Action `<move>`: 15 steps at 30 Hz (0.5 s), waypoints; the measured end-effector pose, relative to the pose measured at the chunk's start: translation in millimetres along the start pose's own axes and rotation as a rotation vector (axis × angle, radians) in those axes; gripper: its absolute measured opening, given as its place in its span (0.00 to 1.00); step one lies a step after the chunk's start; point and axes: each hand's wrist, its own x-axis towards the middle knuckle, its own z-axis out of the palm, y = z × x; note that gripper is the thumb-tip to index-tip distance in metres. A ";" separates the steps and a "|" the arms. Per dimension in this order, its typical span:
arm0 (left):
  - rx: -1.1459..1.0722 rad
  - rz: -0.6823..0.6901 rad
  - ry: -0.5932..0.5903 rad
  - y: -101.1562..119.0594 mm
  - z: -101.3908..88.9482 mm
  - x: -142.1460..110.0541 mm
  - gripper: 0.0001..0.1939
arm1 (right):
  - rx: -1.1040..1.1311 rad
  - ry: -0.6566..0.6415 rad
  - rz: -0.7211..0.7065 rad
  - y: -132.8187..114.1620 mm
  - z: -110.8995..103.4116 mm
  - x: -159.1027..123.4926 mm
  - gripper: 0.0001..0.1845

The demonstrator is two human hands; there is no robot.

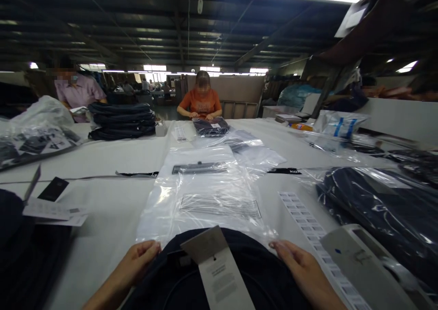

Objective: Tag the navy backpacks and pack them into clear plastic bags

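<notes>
A folded dark navy garment (260, 273) lies at the table's near edge with a grey and white hang tag (219, 269) on top. My left hand (138, 262) grips its left side, fingers curled over the cloth. My right hand (301, 266) holds the right side, fingers pressed on the edge of a clear plastic bag (205, 196). The bag lies flat just beyond the garment, its open mouth toward me.
A strip of barcode stickers (308, 223) and a grey device (369, 260) lie at right, beside bagged dark garments (383, 209). Loose tags (51, 205) lie at left. A stack of folded garments (121, 120) sits far left. Two people work across the white table (112, 209).
</notes>
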 end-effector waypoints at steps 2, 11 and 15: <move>0.023 0.074 0.174 -6.4 3.6 -5.7 0.27 | -0.169 0.095 -0.129 11.9 2.2 -0.7 0.22; 0.334 0.431 0.472 27.9 28.4 -5.0 0.19 | -0.422 0.351 -0.554 18.7 28.2 9.0 0.24; 0.189 0.432 0.463 12.9 28.1 -17.4 0.18 | -0.405 0.277 -0.644 26.7 23.0 6.5 0.24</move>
